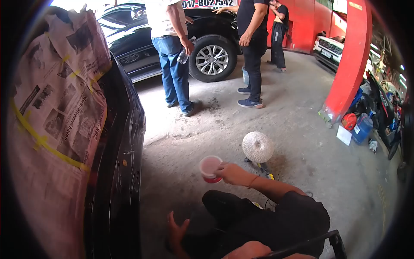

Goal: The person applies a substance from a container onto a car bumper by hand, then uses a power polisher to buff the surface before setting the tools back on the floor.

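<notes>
My right hand (pixel 233 173) grips the rim of a small round plastic tub (pixel 211 167), which has a pale rim, a red lower side and a pinkish top or inside. It is held above the concrete floor in front of my knee. My left hand (pixel 177 231), lower down, has its fingers spread and nothing in it. Beside my right forearm, a power polisher with a fluffy white pad (pixel 258 146) rests on the floor, pad up. To the left is a glossy black car panel (pixel 123 168), partly covered by taped newspaper (pixel 64 103).
Ahead stand a person in jeans (pixel 172 56) holding a clear bottle (pixel 183 57) and a person in black (pixel 253 47), near a black car (pixel 172 39). Another person (pixel 279 34) stands farther back. A red pillar (pixel 349 60) and a blue container (pixel 362 128) are at right.
</notes>
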Motion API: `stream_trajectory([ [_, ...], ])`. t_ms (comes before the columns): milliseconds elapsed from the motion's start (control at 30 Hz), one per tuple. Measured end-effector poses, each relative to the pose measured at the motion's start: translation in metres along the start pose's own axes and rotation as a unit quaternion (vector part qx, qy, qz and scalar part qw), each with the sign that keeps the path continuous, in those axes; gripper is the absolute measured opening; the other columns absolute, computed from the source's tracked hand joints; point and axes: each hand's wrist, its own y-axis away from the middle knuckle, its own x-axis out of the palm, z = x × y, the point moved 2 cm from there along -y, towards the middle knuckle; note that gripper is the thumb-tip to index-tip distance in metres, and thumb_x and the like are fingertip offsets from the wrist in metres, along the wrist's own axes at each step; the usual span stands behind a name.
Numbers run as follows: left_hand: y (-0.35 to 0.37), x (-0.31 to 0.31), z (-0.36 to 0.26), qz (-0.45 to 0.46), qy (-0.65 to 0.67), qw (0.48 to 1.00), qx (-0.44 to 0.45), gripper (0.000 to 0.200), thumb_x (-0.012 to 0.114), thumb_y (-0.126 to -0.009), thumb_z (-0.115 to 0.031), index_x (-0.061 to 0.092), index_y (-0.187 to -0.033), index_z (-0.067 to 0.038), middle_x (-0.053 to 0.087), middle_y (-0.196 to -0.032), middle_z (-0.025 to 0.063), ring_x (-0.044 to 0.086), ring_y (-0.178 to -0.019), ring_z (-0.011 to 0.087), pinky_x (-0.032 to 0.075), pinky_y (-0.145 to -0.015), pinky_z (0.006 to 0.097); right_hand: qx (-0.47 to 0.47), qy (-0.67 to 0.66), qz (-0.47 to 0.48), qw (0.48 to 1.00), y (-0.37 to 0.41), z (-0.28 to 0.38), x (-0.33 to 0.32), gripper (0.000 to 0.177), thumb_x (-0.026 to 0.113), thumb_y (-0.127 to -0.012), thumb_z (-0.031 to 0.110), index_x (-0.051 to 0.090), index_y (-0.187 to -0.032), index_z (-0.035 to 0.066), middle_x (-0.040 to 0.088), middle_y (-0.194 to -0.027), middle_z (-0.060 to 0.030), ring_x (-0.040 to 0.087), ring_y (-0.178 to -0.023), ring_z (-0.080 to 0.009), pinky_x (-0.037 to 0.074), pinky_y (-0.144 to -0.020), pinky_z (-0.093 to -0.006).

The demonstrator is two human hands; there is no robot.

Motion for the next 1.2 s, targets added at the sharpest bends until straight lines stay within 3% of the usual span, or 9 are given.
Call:
stream_trajectory([
  [133,-0.016,0.021,0.074,0.042,-0.03,0.998,-0.022,0.086,0.082,-0.074,-0.038,0.043,-0.14,0.001,0.049,-0.139,0.0267,0.048,-0.129,0.041,0.041,-0.106,0.0469,0.17,0.004,-0.091,0.981,0.027,-0.033,-0.022,0.019,0.059,-0.084,0.009,0.068,-0.1,0.006,0.067,-0.096,-0.0169,0.063,-0.093,-0.0369,0.051,-0.081,-0.045],
  [200,-0.028,0.036,0.115,0.11,-0.142,0.982,-0.066,0.085,0.08,-0.076,-0.044,0.044,-0.14,0.0,0.053,-0.136,0.0251,0.051,-0.127,0.0389,0.043,-0.105,0.0467,0.242,0.025,-0.157,0.957,0.054,-0.067,-0.026,0.017,0.06,-0.085,0.013,0.068,-0.098,0.005,0.067,-0.09,-0.0205,0.064,-0.085,-0.0387,0.051,-0.075,-0.0466],
  [367,-0.051,0.059,0.092,0.209,-0.193,0.954,-0.096,0.082,0.074,-0.08,-0.05,0.047,-0.14,-0.002,0.055,-0.136,0.0222,0.052,-0.128,0.0368,0.043,-0.104,0.0458,0.482,0.141,-0.245,0.83,0.158,-0.123,-0.051,0.02,0.067,-0.083,0.021,0.072,-0.091,0.003,0.067,-0.085,-0.022,0.065,-0.079,-0.0405,0.052,-0.071,-0.0474],
  [433,-0.049,0.065,0.097,0.259,-0.215,0.936,-0.103,0.081,0.072,-0.081,-0.052,0.047,-0.141,-0.003,0.055,-0.137,0.0212,0.051,-0.129,0.0363,0.043,-0.104,0.0454,0.473,0.193,-0.294,0.808,0.207,-0.147,-0.054,0.022,0.068,-0.083,0.022,0.073,-0.095,0.004,0.068,-0.086,-0.0215,0.067,-0.08,-0.0397,0.053,-0.073,-0.0469],
  [733,-0.102,0.129,0.095,0.342,-0.151,0.916,-0.146,0.079,0.074,-0.08,-0.05,0.05,-0.139,-0.003,0.055,-0.137,0.0219,0.053,-0.128,0.0361,0.043,-0.104,0.0445,0.729,0.195,-0.092,0.65,0.356,-0.252,0.027,0.029,0.071,-0.079,0.028,0.075,-0.1,0.009,0.071,-0.091,-0.0195,0.068,-0.091,-0.0386,0.053,-0.081,-0.0472],
  [967,-0.132,0.181,0.092,0.367,-0.121,0.912,-0.14,0.078,0.076,-0.08,-0.046,0.051,-0.135,0.003,0.059,-0.13,0.0265,0.057,-0.121,0.0397,0.047,-0.1,0.0458,0.703,0.3,-0.01,0.645,0.378,-0.317,0.099,0.025,0.068,-0.08,0.031,0.076,-0.096,0.013,0.072,-0.095,-0.0151,0.066,-0.092,-0.0393,0.051,-0.084,-0.049],
  [1033,-0.132,0.194,0.089,0.385,-0.125,0.903,-0.142,0.077,0.075,-0.081,-0.046,0.051,-0.135,0.004,0.059,-0.129,0.0275,0.057,-0.121,0.0405,0.047,-0.1,0.0464,0.753,0.28,0.011,0.595,0.379,-0.328,0.12,0.025,0.068,-0.08,0.03,0.076,-0.097,0.014,0.072,-0.095,-0.014,0.064,-0.099,-0.0373,0.047,-0.093,-0.0473],
  [1133,-0.142,0.203,0.096,0.405,-0.163,0.893,-0.105,0.077,0.074,-0.082,-0.047,0.05,-0.135,0.003,0.06,-0.126,0.0292,0.058,-0.117,0.0423,0.048,-0.097,0.0474,0.809,0.191,0.03,0.555,0.395,-0.344,0.154,0.03,0.067,-0.081,0.029,0.073,-0.105,0.01,0.07,-0.104,-0.0161,0.059,-0.11,-0.0371,0.043,-0.098,-0.0457],
  [1200,-0.145,0.21,0.088,0.407,-0.188,0.893,-0.04,0.079,0.073,-0.081,-0.051,0.049,-0.136,0.0,0.061,-0.122,0.0283,0.06,-0.112,0.0437,0.049,-0.094,0.0482,0.785,0.246,-0.024,0.567,0.395,-0.341,0.16,0.035,0.067,-0.083,0.03,0.07,-0.109,0.008,0.067,-0.108,-0.0168,0.058,-0.111,-0.0365,0.044,-0.097,-0.0453],
])
